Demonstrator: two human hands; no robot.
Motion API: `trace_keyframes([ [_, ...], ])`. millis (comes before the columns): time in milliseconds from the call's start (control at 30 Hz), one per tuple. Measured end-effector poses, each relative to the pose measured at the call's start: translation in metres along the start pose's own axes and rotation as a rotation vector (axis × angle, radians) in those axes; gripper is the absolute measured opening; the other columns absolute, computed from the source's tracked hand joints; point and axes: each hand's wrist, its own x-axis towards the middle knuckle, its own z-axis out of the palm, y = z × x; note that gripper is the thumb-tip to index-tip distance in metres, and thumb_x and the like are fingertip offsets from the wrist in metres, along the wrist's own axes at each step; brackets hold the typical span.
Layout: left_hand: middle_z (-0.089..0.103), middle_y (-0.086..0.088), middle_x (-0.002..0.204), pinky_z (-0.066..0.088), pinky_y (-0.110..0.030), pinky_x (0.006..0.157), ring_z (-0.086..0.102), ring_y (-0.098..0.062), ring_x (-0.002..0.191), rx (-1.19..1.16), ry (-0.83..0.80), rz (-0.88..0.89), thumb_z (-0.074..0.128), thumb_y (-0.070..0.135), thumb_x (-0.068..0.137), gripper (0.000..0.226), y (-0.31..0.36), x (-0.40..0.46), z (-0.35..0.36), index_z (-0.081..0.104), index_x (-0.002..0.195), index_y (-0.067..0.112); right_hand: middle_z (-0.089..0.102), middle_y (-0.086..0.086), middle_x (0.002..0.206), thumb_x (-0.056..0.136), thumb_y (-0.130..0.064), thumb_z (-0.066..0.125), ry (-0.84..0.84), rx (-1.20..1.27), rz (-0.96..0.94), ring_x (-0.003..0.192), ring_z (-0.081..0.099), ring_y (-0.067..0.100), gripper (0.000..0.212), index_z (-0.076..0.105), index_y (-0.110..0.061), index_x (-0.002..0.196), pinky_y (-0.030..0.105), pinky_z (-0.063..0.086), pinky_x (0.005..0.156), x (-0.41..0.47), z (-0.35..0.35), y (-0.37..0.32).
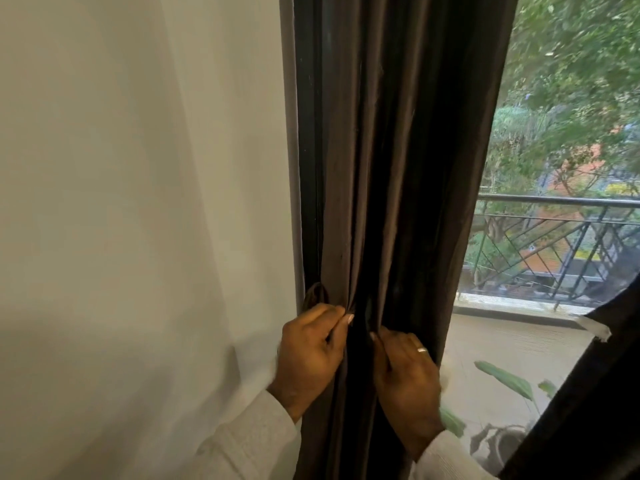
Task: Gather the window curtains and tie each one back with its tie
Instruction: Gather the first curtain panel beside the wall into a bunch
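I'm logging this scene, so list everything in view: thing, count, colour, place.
curtain: one, dark brown, gathered beside the window's left edge
second curtain: one, dark, lower right corner
tape: one strip, white, on the second curtain's edge
hook: one, dark, by the wall edge, above the left hand
wall: one, white, left
railing: one, dark metal, outside
trees: several, green, beyond the railing
plant: one, green, balcony floor
ring: one, silver, right hand
sleeves: two, white
left hand: pinches the curtain
right hand: grips the curtain
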Motion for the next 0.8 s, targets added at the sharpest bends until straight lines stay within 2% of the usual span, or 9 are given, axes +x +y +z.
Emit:
trace_keyframes([
  [67, 0.079, 0.005, 0.099, 0.057, -0.015, 0.089, 0.071, 0.0, 0.092, -0.021, -0.007, -0.013, 0.082, 0.014, 0.096, 0.014, 0.002, -0.004, 0.001, 0.083, 0.11, 0.01, 0.075, 0.009, 0.102, 0.095, -0.013, 0.058, -0.033, -0.038, -0.04, 0.087, 0.068, 0.035, 0.032, 0.077, -0.007, 0.119, 0.042, 0.054, 0.081, -0.002, 0.004, 0.004],
  [167, 0.08, 0.005, 0.1, 0.06, -0.02, 0.09, 0.075, -0.003, 0.093, -0.075, -0.04, -0.033, 0.082, 0.013, 0.096, 0.014, 0.007, -0.008, 0.002, 0.085, 0.109, 0.011, 0.072, 0.013, 0.103, 0.095, -0.016, 0.054, -0.107, -0.07, -0.129, 0.086, 0.066, 0.037, 0.04, 0.074, -0.003, 0.128, 0.043, 0.057, 0.076, -0.004, 0.005, 0.005],
  [333, 0.082, 0.002, 0.106, 0.063, -0.029, 0.093, 0.077, -0.008, 0.098, -0.084, -0.047, -0.062, 0.072, 0.023, 0.102, 0.02, 0.011, -0.012, 0.006, 0.085, 0.112, 0.012, 0.07, 0.014, 0.104, 0.091, -0.013, 0.066, -0.146, -0.122, -0.225, 0.086, 0.064, 0.036, 0.037, 0.074, -0.002, 0.125, 0.043, 0.052, 0.078, -0.011, 0.011, 0.001],
  [433, 0.082, 0.001, 0.106, 0.061, -0.024, 0.094, 0.076, -0.007, 0.097, -0.075, -0.069, -0.047, 0.071, 0.023, 0.103, 0.021, 0.014, -0.012, 0.005, 0.084, 0.112, 0.011, 0.071, 0.015, 0.105, 0.085, -0.011, 0.073, -0.175, -0.114, -0.232, 0.086, 0.065, 0.037, 0.041, 0.074, -0.002, 0.125, 0.042, 0.052, 0.077, -0.017, 0.015, 0.0],
  [567, 0.075, 0.003, 0.086, 0.055, -0.016, 0.076, 0.063, 0.001, 0.075, -0.022, -0.087, -0.062, 0.077, 0.033, 0.101, 0.024, 0.013, -0.004, 0.003, 0.082, 0.1, 0.009, 0.07, 0.015, 0.112, 0.088, -0.013, 0.063, -0.231, -0.084, -0.257, 0.089, 0.067, 0.038, 0.043, 0.072, -0.003, 0.129, 0.043, 0.056, 0.076, -0.005, 0.011, -0.001],
  [633, 0.064, 0.009, 0.076, 0.051, -0.02, 0.067, 0.055, 0.0, 0.068, 0.008, -0.087, -0.059, 0.074, 0.03, 0.103, 0.02, 0.008, 0.001, 0.0, 0.077, 0.093, 0.012, 0.069, 0.011, 0.112, 0.094, -0.014, 0.06, -0.246, -0.037, -0.274, 0.091, 0.069, 0.035, 0.038, 0.073, -0.008, 0.129, 0.041, 0.058, 0.077, 0.003, 0.0, -0.006],
  [700, 0.052, 0.017, 0.074, 0.046, -0.022, 0.063, 0.05, -0.002, 0.064, 0.023, -0.096, -0.051, 0.071, 0.025, 0.104, 0.019, 0.002, 0.005, -0.004, 0.072, 0.088, 0.015, 0.069, 0.009, 0.111, 0.102, -0.018, 0.066, -0.162, 0.022, -0.225, 0.094, 0.068, 0.029, 0.028, 0.076, -0.011, 0.126, 0.039, 0.058, 0.08, 0.004, -0.019, -0.013],
  [800, 0.056, 0.014, 0.078, 0.051, -0.028, 0.06, 0.056, -0.008, 0.064, -0.014, -0.09, -0.037, 0.07, 0.022, 0.104, 0.015, -0.005, 0.005, -0.01, 0.076, 0.095, 0.011, 0.063, 0.011, 0.117, 0.101, -0.019, 0.071, 0.084, 0.008, 0.027, 0.101, 0.063, 0.027, 0.027, 0.075, -0.009, 0.125, 0.037, 0.056, 0.084, -0.001, -0.043, -0.027],
])
